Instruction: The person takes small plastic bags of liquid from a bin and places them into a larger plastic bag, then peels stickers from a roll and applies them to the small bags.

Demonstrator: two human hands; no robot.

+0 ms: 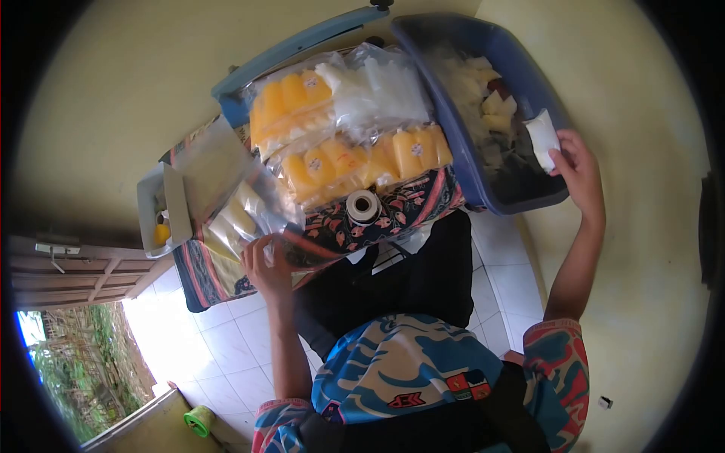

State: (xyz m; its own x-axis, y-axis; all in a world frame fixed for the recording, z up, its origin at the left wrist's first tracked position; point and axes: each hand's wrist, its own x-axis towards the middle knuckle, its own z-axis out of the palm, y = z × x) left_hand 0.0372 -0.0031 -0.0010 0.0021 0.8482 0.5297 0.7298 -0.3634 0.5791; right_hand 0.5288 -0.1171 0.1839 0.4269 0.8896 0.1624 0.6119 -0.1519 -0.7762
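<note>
Nearest: left hand (pixel 266 263) at the near edge of a clear plastic bag (pixel 285 217) with pale packets (pixel 245 202) inside. Fingers bent, close together; whether they pinch the film I cannot tell. Hand presumably sits there to steady the limp bag. Just beyond, a white ring-shaped roll (pixel 363 219) rests on the patterned cloth (pixel 411 198) near its front edge — likely for easy reach.

Right hand (pixel 580 167), stretched well out to the side: thumb and fingers clamped on one end of a white packet (pixel 541 137), the rest projecting free. End grip probably spares the soft middle from squeezing. Packet is over the blue tub (pixel 521 60), by its right side; loose pouches (pixel 498 113) lie inside, the high walls likely keeping them together.

Farther back: bags of orange packs (pixel 317 170) lie flat in two rows, a bag of whitish packs (pixel 385 94) beside them — flat placement presumably limits sliding
</note>
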